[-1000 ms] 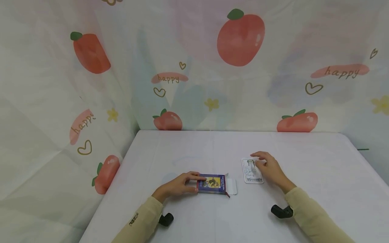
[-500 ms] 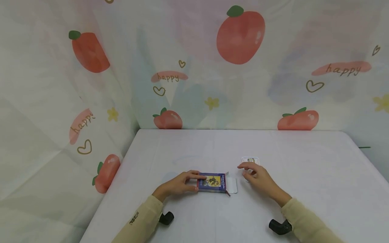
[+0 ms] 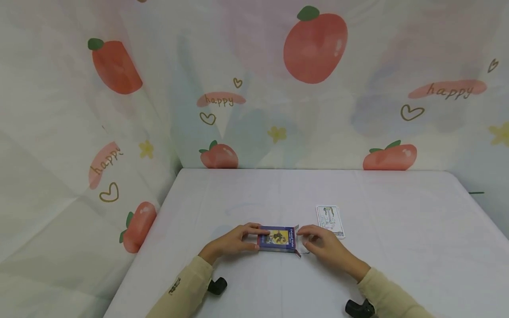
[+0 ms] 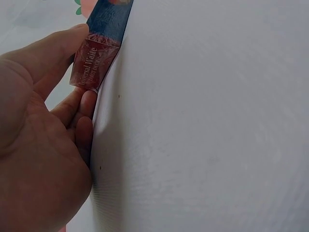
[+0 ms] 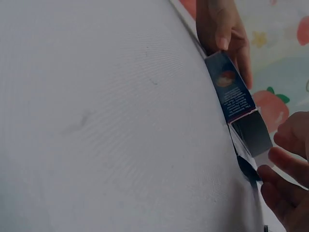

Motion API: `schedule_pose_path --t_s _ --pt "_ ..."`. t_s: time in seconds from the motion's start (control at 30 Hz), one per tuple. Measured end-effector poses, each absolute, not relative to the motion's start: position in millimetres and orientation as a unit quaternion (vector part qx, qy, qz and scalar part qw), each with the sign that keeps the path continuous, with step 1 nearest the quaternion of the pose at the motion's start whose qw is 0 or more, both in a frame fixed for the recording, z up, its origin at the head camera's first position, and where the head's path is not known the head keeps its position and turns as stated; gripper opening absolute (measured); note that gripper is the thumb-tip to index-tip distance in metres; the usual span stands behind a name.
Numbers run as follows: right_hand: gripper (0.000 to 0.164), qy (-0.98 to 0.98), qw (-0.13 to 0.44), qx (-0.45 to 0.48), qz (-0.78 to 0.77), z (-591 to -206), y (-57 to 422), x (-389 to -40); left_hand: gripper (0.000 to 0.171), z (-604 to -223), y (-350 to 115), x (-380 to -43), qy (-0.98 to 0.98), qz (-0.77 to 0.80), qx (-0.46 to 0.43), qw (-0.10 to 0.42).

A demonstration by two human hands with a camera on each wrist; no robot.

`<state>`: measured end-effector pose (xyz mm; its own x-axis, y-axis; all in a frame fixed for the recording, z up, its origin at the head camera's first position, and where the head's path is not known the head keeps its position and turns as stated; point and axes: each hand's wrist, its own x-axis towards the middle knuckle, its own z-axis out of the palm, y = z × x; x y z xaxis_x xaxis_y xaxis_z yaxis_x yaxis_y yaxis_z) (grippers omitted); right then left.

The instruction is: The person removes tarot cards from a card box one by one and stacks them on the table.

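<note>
A blue tarot deck box [image 3: 277, 239] with a yellow picture lies flat on the white table, its right end unfolded. My left hand [image 3: 234, 240] grips its left end between thumb and fingers; the maroon end with lettering shows in the left wrist view. At the other end is my right hand [image 3: 328, 245], fingers loosely bent, fingertips right at the white flap [image 3: 303, 246], partly covering it. In the right wrist view the box mouth [image 5: 252, 133] gapes toward these fingers. A stack of tarot cards [image 3: 330, 218], picture side up, lies just behind the right hand.
Black wrist-worn pieces show below both sleeves, one left [image 3: 217, 286] and one right [image 3: 359, 308]. Behind the white table [image 3: 246, 190] hangs a curtain [image 3: 254, 62] printed with peaches, hearts and flowers; it continues along the left side.
My right hand has moved left and toward me, from over the card stack to the box's flap, uncovering most of the cards. The left hand and box have stayed in place.
</note>
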<state>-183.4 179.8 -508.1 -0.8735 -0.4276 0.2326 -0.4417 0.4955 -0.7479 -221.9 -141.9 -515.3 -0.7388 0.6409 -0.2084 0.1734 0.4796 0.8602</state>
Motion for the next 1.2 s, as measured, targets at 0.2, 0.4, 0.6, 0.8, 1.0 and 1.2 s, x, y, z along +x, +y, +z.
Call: schedule_pose_path --t_s 0.2,0.4,0.6,0.8,1.0,1.2 --pt "0.025 -0.872 -0.002 0.250 0.421 -510.4 178.0 -181.8 0.049 -513.5 -141.5 -219.9 0.820 0.444 0.247 0.263" --pt "0.032 -0.886 -0.024 0.241 0.396 -511.7 172.5 -180.3 0.049 -511.6 -141.3 -218.4 0.820 0.445 0.243 0.265" --pt "0.038 -0.892 -0.043 0.245 0.376 -512.2 167.3 -177.6 0.049 -512.8 -141.3 -218.4 0.820 0.445 0.240 0.268" --pt "0.035 -0.891 -0.039 0.252 0.376 -512.1 164.5 -179.9 0.049 -513.3 -142.9 -218.9 0.818 0.449 0.241 0.268" --pt "0.027 -0.903 -0.023 0.253 0.347 -515.3 158.6 -180.1 0.049 -514.3 -144.0 -218.8 0.818 0.447 0.238 0.271" --pt "0.023 -0.921 0.011 0.247 0.302 -514.3 154.3 -177.1 0.049 -514.0 -143.3 -220.0 0.822 0.440 0.245 0.267"
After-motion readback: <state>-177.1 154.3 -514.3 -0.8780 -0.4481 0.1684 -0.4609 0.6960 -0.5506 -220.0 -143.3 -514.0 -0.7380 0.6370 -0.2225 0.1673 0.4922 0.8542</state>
